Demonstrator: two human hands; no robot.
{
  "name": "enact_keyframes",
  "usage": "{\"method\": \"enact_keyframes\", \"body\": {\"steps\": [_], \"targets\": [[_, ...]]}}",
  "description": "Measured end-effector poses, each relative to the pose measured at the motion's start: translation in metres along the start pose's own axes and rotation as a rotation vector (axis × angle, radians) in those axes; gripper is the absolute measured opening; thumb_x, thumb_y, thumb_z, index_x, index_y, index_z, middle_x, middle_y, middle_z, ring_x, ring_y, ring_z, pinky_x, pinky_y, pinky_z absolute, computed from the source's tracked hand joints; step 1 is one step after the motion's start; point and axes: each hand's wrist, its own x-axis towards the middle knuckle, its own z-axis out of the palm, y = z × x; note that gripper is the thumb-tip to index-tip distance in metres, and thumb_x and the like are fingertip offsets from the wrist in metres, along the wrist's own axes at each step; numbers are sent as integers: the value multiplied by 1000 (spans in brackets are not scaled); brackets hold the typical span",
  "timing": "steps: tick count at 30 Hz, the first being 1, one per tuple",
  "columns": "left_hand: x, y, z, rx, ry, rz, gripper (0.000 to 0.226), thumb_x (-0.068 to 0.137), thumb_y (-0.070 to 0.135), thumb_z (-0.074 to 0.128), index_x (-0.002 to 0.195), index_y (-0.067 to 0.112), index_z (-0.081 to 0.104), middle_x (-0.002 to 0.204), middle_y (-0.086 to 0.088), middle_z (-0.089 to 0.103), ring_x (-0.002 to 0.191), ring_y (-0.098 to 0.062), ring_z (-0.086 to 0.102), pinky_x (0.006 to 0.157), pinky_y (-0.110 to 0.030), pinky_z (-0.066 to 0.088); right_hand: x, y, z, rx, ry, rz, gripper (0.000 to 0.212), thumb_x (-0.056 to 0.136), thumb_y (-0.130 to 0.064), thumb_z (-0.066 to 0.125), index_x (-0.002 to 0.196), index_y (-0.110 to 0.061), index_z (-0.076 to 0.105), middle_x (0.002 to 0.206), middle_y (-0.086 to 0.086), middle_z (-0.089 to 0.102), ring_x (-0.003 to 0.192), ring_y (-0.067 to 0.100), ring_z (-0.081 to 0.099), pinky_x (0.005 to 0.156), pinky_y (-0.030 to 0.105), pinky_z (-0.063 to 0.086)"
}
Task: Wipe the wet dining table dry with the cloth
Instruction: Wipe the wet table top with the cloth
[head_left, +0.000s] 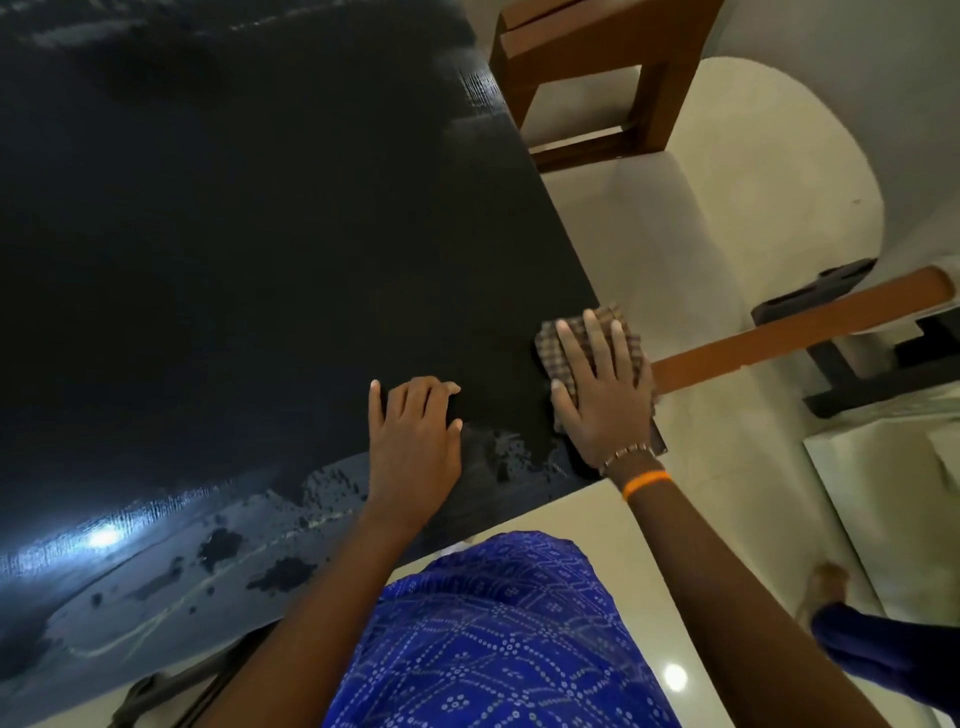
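The dark dining table (270, 249) fills the left and middle of the head view. A brown checked cloth (563, 345) lies at its near right corner, partly over the edge. My right hand (605, 395) presses flat on the cloth with fingers spread. My left hand (415, 436) rests on the tabletop to the left of the cloth, fingers curled, holding nothing. Wet streaks and patches (218, 540) shine along the table's near edge, some between my two hands.
A wooden chair (597, 78) stands at the table's far right side. A wooden bar (800, 327) juts out to the right of the corner. Pale floor tiles (727, 218) lie to the right. A dark low object (862, 358) sits on the floor at right.
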Motion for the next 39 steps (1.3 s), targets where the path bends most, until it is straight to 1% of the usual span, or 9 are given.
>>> {"method": "enact_keyframes", "body": {"steps": [5, 9, 13, 17, 20, 24, 33, 37, 39], "targets": [[-2, 2, 2, 17, -10, 1, 35, 85, 23, 57, 119, 15, 53, 121, -7, 55, 115, -25, 50, 113, -53, 21, 79, -18, -7, 49, -19, 29, 64, 91, -46, 38, 149, -33, 13, 160, 1, 8, 146, 30, 7, 114, 57, 15], [-3, 3, 3, 17, -14, 12, 35, 86, 22, 56, 120, 15, 53, 124, -9, 54, 118, -26, 48, 114, -52, 18, 93, -22, -9, 76, -29, 32, 65, 93, -45, 38, 150, -31, 10, 160, 1, 4, 147, 29, 2, 115, 57, 14], [-4, 3, 4, 16, -3, 20, 35, 86, 21, 55, 120, 13, 53, 123, -10, 55, 119, -27, 48, 113, -53, 18, 45, -4, -5, 66, 3, 0, 64, 92, -44, 37, 150, -30, 15, 160, 1, 8, 147, 28, 7, 113, 53, 21], [-5, 4, 5, -10, 2, 12, 35, 86, 20, 55, 120, 12, 52, 124, -11, 54, 120, -29, 48, 113, -53, 17, -33, 18, 4, 74, 57, 106, 63, 88, -46, 31, 148, -30, 23, 158, 2, 19, 145, 28, 17, 110, 50, 30], [-5, 5, 5, -21, 0, 5, 36, 86, 19, 56, 121, 12, 52, 125, -11, 54, 120, -29, 47, 113, -53, 17, -76, 20, 17, 99, 67, 217, 63, 87, -44, 30, 147, -26, 26, 157, 5, 23, 145, 30, 19, 111, 55, 25], [-5, 2, 2, -42, -2, 20, 36, 84, 15, 57, 120, 13, 53, 123, -9, 54, 120, -27, 47, 114, -52, 15, -78, -4, 22, 65, 88, 287, 62, 88, -44, 26, 147, -23, 29, 156, 9, 24, 144, 35, 20, 112, 62, 11], [-25, -20, -10, -94, 24, -73, 40, 81, -1, 54, 120, 11, 53, 125, -12, 54, 125, -29, 45, 115, -48, 8, 12, -88, 19, 57, -12, -93, 63, 92, -46, 32, 149, -27, 16, 159, 5, 12, 146, 32, 9, 112, 59, 5], [-38, -35, -16, -80, 2, -129, 40, 82, 2, 55, 120, 12, 52, 125, -11, 53, 125, -28, 44, 115, -49, 8, 61, -106, 10, 0, -16, -194, 61, 86, -50, 42, 143, -29, 31, 152, 6, 29, 140, 33, 21, 109, 56, 12], [-43, -39, -18, -79, 8, -148, 39, 82, 4, 55, 120, 13, 52, 125, -11, 53, 124, -27, 45, 115, -48, 8, 67, -103, 9, 0, -8, -229, 61, 85, -51, 43, 141, -29, 35, 150, 5, 32, 141, 33, 18, 110, 55, 12]]}}
